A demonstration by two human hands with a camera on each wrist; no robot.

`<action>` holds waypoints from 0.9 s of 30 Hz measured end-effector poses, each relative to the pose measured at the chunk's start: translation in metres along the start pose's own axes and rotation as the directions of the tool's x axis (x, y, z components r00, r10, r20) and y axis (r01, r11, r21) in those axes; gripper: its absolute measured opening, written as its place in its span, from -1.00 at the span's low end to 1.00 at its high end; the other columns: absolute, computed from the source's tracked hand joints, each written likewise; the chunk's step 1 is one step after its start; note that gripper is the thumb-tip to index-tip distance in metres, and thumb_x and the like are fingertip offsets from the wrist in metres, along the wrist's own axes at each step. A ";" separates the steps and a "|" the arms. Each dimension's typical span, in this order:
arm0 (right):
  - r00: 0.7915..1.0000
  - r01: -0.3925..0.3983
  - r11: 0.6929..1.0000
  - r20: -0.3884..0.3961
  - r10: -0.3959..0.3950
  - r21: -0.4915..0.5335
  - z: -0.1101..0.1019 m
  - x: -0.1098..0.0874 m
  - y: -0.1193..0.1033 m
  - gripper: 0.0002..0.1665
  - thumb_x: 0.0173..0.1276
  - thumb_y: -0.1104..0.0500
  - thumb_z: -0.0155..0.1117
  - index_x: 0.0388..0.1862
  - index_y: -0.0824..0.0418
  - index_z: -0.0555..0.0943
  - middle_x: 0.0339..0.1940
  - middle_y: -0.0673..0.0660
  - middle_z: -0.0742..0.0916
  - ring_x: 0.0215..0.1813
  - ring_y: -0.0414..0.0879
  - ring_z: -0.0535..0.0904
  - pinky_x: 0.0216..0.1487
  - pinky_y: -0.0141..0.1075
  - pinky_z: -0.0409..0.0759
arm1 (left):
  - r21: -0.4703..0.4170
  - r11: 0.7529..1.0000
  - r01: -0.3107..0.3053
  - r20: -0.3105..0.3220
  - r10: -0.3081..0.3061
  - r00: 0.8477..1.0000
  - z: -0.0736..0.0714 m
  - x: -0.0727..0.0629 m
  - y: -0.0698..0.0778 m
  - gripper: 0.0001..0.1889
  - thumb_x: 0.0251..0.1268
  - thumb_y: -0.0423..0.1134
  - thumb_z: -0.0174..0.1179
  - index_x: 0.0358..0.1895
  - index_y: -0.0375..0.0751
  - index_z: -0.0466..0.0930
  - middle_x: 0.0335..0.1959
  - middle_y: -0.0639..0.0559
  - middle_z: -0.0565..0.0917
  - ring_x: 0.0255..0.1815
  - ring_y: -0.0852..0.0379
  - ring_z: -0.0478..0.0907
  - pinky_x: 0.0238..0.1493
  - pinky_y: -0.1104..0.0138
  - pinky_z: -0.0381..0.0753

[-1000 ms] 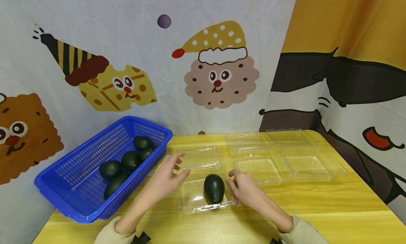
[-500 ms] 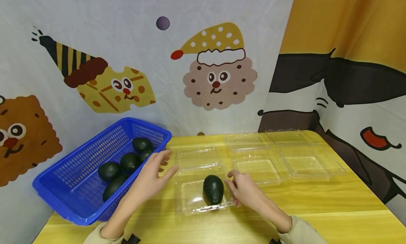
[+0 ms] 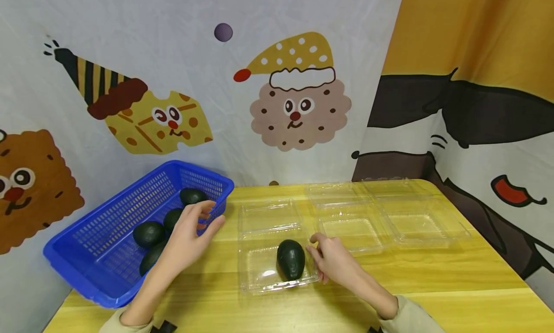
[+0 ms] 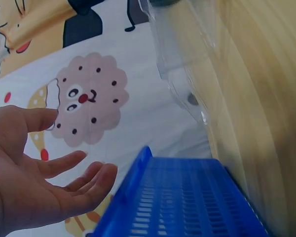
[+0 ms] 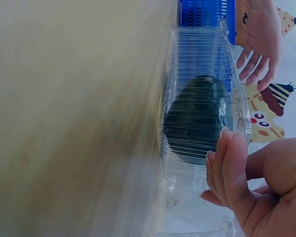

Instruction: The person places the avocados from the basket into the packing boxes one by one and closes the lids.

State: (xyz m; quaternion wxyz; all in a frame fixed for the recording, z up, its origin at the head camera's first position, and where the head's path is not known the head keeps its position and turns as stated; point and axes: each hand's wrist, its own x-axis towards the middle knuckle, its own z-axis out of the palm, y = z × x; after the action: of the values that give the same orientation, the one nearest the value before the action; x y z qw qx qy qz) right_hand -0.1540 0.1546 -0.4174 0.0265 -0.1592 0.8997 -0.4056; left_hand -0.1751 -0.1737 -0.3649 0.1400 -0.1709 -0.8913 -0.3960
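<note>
My left hand (image 3: 189,239) hovers over the near right side of a blue plastic basket (image 3: 93,249), fingers relaxed and holding nothing. Several dark green avocados (image 3: 149,234) lie in the basket, some partly hidden by this hand. The left wrist view shows the same hand (image 4: 44,177) with its palm bare. In the middle of the table, an unfolded clear plastic clamshell container (image 3: 259,275) has a single avocado (image 3: 291,260) in the right part of its near half. My right hand (image 3: 335,258) pinches this container's right rim with curled fingers, close beside the avocado.
Two more unfolded clear containers, one nearer (image 3: 351,232) and another (image 3: 417,224) farther right, stand on the yellow wood-grain table (image 3: 433,285). Behind the table hangs a cloth (image 3: 225,107) printed with cartoon figures.
My left hand has moved left, away from the container and over the basket's near side. The right hand stays at the container's rim, and the avocado there has not moved.
</note>
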 end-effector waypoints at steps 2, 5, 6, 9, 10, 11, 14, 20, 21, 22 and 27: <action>1.000 0.006 1.000 0.001 -0.006 -0.005 0.000 0.000 0.000 -0.67 0.51 0.39 0.13 0.10 0.66 0.44 -0.71 0.00 0.58 -0.80 -0.24 0.49 -0.78 -0.32 0.52 | -0.004 1.000 0.011 -0.008 -0.011 1.000 -0.003 0.000 -0.004 -0.52 0.51 -0.10 0.19 0.31 -0.35 0.44 0.18 -0.28 0.45 0.14 -0.14 0.45 0.06 -0.06 0.60; 1.000 0.014 1.000 0.003 -0.014 -0.008 0.000 0.000 0.001 -0.68 0.51 0.40 0.12 0.09 0.66 0.44 -0.71 0.00 0.58 -0.80 -0.25 0.49 -0.78 -0.33 0.52 | 0.000 1.000 0.028 -0.022 -0.028 0.999 -0.007 0.000 -0.008 -0.52 0.52 -0.11 0.18 0.32 -0.35 0.43 0.19 -0.29 0.42 0.16 -0.17 0.42 0.08 -0.08 0.59; 1.000 0.017 1.000 0.004 -0.017 -0.010 0.000 0.000 0.001 -0.68 0.51 0.40 0.12 0.09 0.66 0.44 -0.71 0.00 0.58 -0.80 -0.25 0.49 -0.78 -0.33 0.52 | 0.003 1.000 0.028 -0.031 -0.028 0.999 -0.009 0.001 -0.010 -0.52 0.52 -0.12 0.18 0.32 -0.35 0.43 0.19 -0.30 0.42 0.16 -0.17 0.41 0.08 -0.08 0.58; 1.000 0.018 1.000 0.002 -0.018 -0.012 0.000 0.000 0.001 -0.68 0.52 0.39 0.12 0.09 0.66 0.44 -0.71 -0.02 0.58 -0.81 -0.25 0.49 -0.79 -0.33 0.52 | 0.010 0.999 0.032 -0.045 -0.032 0.998 -0.012 0.001 -0.014 -0.53 0.52 -0.13 0.17 0.32 -0.36 0.42 0.20 -0.33 0.39 0.16 -0.20 0.39 0.08 -0.11 0.56; 1.000 0.019 1.000 0.001 -0.019 -0.014 0.000 0.000 0.002 -0.68 0.52 0.39 0.12 0.09 0.66 0.44 -0.72 -0.03 0.57 -0.81 -0.25 0.49 -0.79 -0.33 0.52 | 0.012 0.999 0.034 -0.047 -0.033 0.998 -0.013 0.001 -0.016 -0.53 0.53 -0.14 0.17 0.32 -0.37 0.41 0.20 -0.34 0.38 0.16 -0.20 0.38 0.08 -0.11 0.55; 1.000 0.020 1.000 0.000 -0.020 -0.015 0.000 0.000 0.002 -0.68 0.52 0.40 0.12 0.09 0.66 0.44 -0.72 -0.03 0.57 -0.81 -0.25 0.49 -0.79 -0.34 0.51 | 0.013 0.999 0.036 -0.047 -0.035 0.998 -0.014 0.001 -0.017 -0.52 0.53 -0.14 0.17 0.32 -0.37 0.41 0.21 -0.34 0.37 0.17 -0.20 0.38 0.08 -0.11 0.54; 1.000 0.019 1.000 -0.003 -0.019 -0.014 0.001 0.000 0.002 -0.68 0.51 0.40 0.13 0.10 0.66 0.44 -0.72 -0.03 0.57 -0.81 -0.25 0.48 -0.79 -0.34 0.51 | 0.017 0.999 0.051 -0.039 -0.051 0.998 -0.018 0.000 -0.020 -0.50 0.53 -0.12 0.16 0.34 -0.38 0.38 0.23 -0.36 0.35 0.18 -0.22 0.36 0.09 -0.12 0.53; 1.000 0.011 1.000 -0.004 -0.011 -0.014 0.001 0.000 0.001 -0.67 0.52 0.39 0.12 0.10 0.66 0.44 -0.73 -0.03 0.57 -0.81 -0.25 0.48 -0.79 -0.34 0.51 | 0.036 0.995 0.092 -0.013 -0.091 0.996 -0.028 -0.002 -0.023 -0.47 0.55 -0.10 0.14 0.37 -0.38 0.35 0.25 -0.39 0.31 0.20 -0.25 0.33 0.09 -0.13 0.51; 1.000 0.010 1.000 -0.003 -0.010 -0.013 0.001 0.000 0.001 -0.67 0.52 0.39 0.12 0.11 0.66 0.44 -0.73 -0.03 0.57 -0.81 -0.25 0.48 -0.79 -0.34 0.51 | 0.042 0.994 0.097 -0.009 -0.096 0.995 -0.030 -0.003 -0.023 -0.47 0.55 -0.10 0.14 0.37 -0.38 0.34 0.26 -0.40 0.30 0.20 -0.26 0.33 0.09 -0.14 0.51; 1.000 0.009 1.000 -0.003 -0.009 -0.012 0.000 0.000 0.001 -0.67 0.52 0.39 0.12 0.11 0.66 0.44 -0.73 -0.03 0.57 -0.81 -0.25 0.48 -0.79 -0.34 0.51 | 0.048 0.994 0.101 -0.006 -0.101 0.995 -0.032 -0.003 -0.023 -0.46 0.54 -0.09 0.14 0.38 -0.38 0.34 0.26 -0.40 0.30 0.20 -0.26 0.33 0.09 -0.14 0.52; 1.000 0.008 1.000 -0.003 -0.008 -0.011 0.000 0.000 0.001 -0.67 0.52 0.39 0.12 0.11 0.66 0.44 -0.73 -0.02 0.57 -0.81 -0.24 0.48 -0.79 -0.33 0.51 | 0.080 0.991 0.103 0.001 -0.103 0.995 -0.040 -0.003 -0.023 -0.46 0.54 -0.11 0.14 0.37 -0.42 0.33 0.24 -0.42 0.30 0.19 -0.27 0.33 0.07 -0.15 0.52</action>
State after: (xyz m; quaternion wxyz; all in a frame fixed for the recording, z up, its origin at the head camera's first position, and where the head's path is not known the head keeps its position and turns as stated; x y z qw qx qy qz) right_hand -0.1545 0.1550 -0.4181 0.0227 -0.1621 0.9014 -0.4009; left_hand -0.1769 -0.2185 -0.3556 0.1236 -0.1199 -0.9144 -0.3663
